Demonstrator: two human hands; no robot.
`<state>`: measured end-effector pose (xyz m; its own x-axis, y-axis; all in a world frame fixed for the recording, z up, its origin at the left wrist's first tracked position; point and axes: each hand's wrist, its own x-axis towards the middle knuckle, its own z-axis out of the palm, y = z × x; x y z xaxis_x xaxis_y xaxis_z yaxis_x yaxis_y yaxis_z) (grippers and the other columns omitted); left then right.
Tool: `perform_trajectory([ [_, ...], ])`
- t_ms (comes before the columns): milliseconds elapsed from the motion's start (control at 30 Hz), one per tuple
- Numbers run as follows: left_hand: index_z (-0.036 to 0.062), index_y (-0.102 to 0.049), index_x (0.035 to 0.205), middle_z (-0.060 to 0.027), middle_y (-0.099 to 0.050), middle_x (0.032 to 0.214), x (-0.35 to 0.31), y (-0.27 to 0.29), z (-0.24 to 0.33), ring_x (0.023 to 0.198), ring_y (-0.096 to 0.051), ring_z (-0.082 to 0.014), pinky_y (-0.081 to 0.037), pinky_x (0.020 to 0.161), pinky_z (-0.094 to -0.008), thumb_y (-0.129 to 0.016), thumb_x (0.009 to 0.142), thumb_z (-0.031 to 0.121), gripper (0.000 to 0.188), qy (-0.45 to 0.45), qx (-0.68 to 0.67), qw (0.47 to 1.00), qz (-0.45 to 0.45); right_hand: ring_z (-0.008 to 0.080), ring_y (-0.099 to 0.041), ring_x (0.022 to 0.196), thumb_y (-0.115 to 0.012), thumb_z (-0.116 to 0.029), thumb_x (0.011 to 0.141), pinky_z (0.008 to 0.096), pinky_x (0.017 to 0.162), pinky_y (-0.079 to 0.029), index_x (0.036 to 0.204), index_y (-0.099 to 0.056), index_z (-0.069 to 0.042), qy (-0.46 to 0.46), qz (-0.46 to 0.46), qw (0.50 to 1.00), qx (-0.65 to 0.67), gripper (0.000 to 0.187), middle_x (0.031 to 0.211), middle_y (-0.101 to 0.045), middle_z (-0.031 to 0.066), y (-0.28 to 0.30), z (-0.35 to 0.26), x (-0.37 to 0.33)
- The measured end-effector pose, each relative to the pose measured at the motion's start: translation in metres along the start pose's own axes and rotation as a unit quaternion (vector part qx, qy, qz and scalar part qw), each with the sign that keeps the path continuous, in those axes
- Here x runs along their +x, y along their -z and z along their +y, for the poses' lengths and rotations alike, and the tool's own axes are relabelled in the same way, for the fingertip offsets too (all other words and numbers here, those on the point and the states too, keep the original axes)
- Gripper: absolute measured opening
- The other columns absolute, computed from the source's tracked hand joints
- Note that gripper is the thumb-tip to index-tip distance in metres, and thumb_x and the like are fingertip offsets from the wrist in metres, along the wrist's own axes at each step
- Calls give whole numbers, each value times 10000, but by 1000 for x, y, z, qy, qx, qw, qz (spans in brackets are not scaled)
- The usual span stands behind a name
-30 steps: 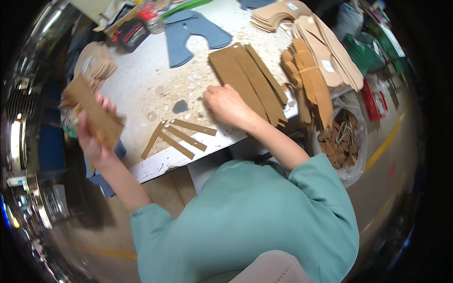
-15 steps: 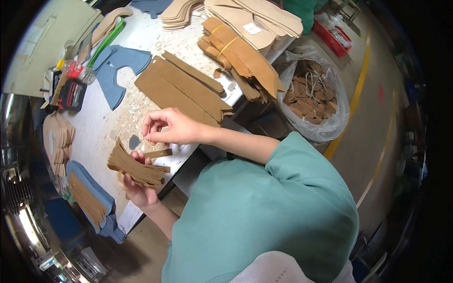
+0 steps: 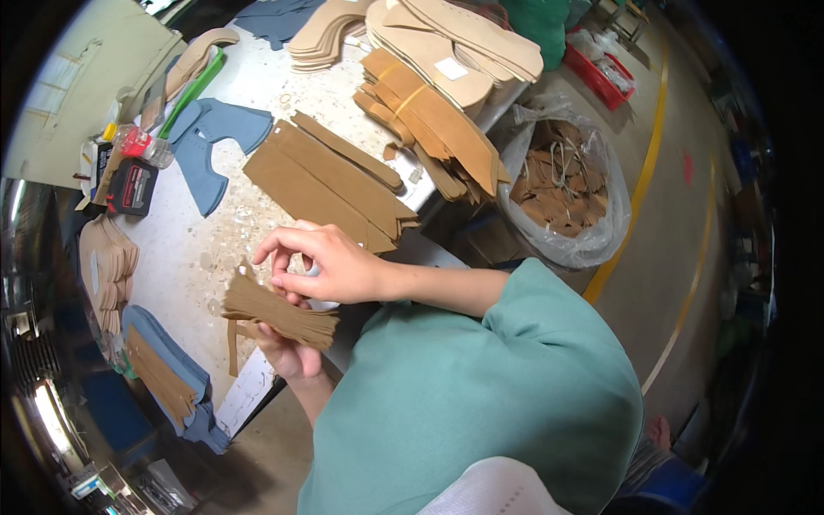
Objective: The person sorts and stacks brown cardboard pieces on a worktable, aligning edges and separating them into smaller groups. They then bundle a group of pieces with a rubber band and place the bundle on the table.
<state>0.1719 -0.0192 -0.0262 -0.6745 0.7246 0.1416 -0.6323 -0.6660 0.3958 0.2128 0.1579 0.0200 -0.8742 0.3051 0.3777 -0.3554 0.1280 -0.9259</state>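
My left hand [image 3: 292, 354] is closed around a thick stack of narrow brown strips [image 3: 279, 313], leather-like, held on edge above the near rim of the table. One loose strip [image 3: 233, 345] dangles from under the stack. Just above the stack, my right hand [image 3: 335, 262] hovers with bent fingers, thumb and index apart. Something small and pale shows inside its curl; I cannot tell whether it is held or lies behind. Beyond that hand lie large flat brown pieces [image 3: 300, 176] on the white, scrap-strewn table [image 3: 184, 249].
Blue cut pieces [image 3: 210, 184], beige stacks [image 3: 107, 266] and a blue stack topped with brown strips [image 3: 163, 373] lie at left. A bottle [image 3: 154, 148] stands near them. A banded brown bundle [image 3: 429, 103] sits at far right. A plastic bag of scraps [image 3: 562, 189] stands beside the table.
Both hands have come closer together, the left moving right with the stack. My right hand has dropped slightly nearer, its pinch loosened. A strip now hangs below the stack.
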Motion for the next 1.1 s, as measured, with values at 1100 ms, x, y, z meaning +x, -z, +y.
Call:
perform_trajectory([
  [1100, -32, -509, 1287, -126, -673, 1059, -3, -7, 0, 966, -669, -197, -551, 864, -321, -829, 758, 325, 715, -19, 228, 967, 107, 153, -688, 867, -666, 25, 784, 279, 792, -558, 1232, -632, -97, 41, -53, 997, -37, 465, 1092, -633, 116, 0, -15, 2],
])
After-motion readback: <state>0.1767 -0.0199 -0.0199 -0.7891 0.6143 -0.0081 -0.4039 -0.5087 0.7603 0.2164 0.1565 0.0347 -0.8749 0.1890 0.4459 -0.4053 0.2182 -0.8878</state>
